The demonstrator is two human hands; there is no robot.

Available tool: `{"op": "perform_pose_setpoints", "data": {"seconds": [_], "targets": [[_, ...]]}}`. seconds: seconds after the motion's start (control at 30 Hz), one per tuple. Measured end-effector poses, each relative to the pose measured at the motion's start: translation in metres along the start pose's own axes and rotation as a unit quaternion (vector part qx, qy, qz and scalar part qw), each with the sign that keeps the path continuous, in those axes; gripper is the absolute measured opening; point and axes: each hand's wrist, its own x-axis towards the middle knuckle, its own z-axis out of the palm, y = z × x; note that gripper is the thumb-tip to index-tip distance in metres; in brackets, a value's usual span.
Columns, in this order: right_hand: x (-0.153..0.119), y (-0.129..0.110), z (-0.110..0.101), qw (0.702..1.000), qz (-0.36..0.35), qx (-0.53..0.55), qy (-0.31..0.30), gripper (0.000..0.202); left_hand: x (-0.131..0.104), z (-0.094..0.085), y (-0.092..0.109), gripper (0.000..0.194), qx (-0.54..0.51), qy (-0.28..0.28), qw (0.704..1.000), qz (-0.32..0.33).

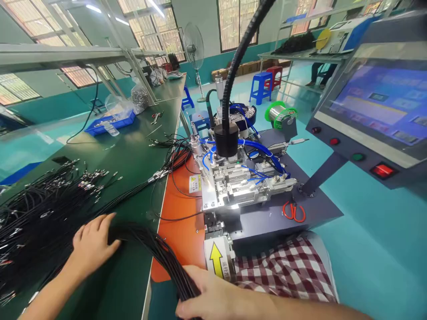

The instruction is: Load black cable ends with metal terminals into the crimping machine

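My right hand [208, 293] is closed around a thick bundle of black cables [163, 251] at the bottom middle. The bundle arches over the orange board's edge onto the green table. At its far end is my left hand [91, 244], thumb and fingers apart, with the cables by the gap between them. How far the cables run behind that hand is hidden. To its left lies a large heap of black cables [36, 213] with metal ends. Another thin run of cables [133, 191] stretches from beyond my left hand toward the machine.
A metal machine [247, 178] with blue air tubes stands right of the orange board [182, 200]. Red-handled scissors [294, 212] lie on its grey base. A control screen [380, 98] rises at right. On the green table [133, 155] sits a blue tray [110, 123].
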Motion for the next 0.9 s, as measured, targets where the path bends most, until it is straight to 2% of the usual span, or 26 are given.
{"op": "perform_pose_setpoints", "data": {"seconds": [0.03, 0.07, 0.1, 0.13, 0.17, 0.23, 0.27, 0.33, 0.43, 0.53, 0.6, 0.67, 0.77, 0.9], "targets": [[0.004, 0.001, 0.001, 1.000, 0.000, -0.016, 0.007, 0.040, -0.009, 0.003, 0.012, 0.056, -0.005, 0.019, 0.999, 0.043], [0.008, 0.000, 0.004, 0.999, 0.004, -0.033, 0.001, 0.040, -0.019, 0.003, 0.024, 0.064, -0.026, 0.050, 0.990, 0.129], [0.014, -0.002, 0.007, 0.999, 0.011, -0.048, -0.010, 0.038, -0.029, 0.001, 0.036, 0.072, -0.055, 0.054, 0.973, 0.220], [0.020, -0.006, 0.011, 0.998, 0.018, -0.063, -0.022, 0.036, -0.038, -0.003, 0.046, 0.076, -0.078, 0.039, 0.957, 0.275], [0.026, -0.011, 0.016, 0.996, 0.025, -0.076, -0.035, 0.031, -0.045, -0.006, 0.054, 0.070, -0.093, -0.001, 0.950, 0.298], [0.036, -0.021, 0.022, 0.996, 0.022, -0.069, -0.053, 0.020, -0.050, -0.011, 0.062, 0.040, -0.112, -0.065, 0.953, 0.275], [0.037, -0.025, 0.022, 0.997, 0.010, -0.042, -0.061, 0.016, -0.050, -0.012, 0.062, 0.028, -0.109, -0.074, 0.960, 0.248], [0.033, -0.031, 0.018, 0.997, -0.005, 0.047, -0.067, 0.022, -0.048, -0.009, 0.056, 0.020, -0.103, -0.073, 0.972, 0.198], [0.013, -0.031, 0.003, 0.997, -0.025, 0.071, -0.012, 0.043, -0.051, -0.002, 0.052, 0.031, -0.111, -0.052, 0.978, 0.168], [-0.008, -0.022, -0.005, 0.997, -0.039, 0.052, 0.040, 0.050, -0.062, -0.001, 0.066, 0.047, -0.167, -0.038, 0.961, 0.218], [-0.017, -0.015, -0.004, 0.995, -0.049, 0.052, 0.069, 0.058, -0.070, -0.003, 0.079, 0.038, -0.215, -0.042, 0.940, 0.260], [-0.021, -0.010, -0.003, 0.992, -0.061, 0.058, 0.089, 0.067, -0.075, -0.006, 0.088, 0.024, -0.243, -0.050, 0.929, 0.274], [-0.025, -0.005, -0.007, 0.995, -0.058, 0.032, 0.074, 0.074, -0.078, -0.004, 0.092, 0.018, -0.274, -0.016, 0.928, 0.252], [-0.025, -0.005, -0.025, 0.996, -0.048, -0.050, 0.047, 0.078, -0.078, 0.012, 0.087, 0.029, -0.293, 0.057, 0.927, 0.228]]}}
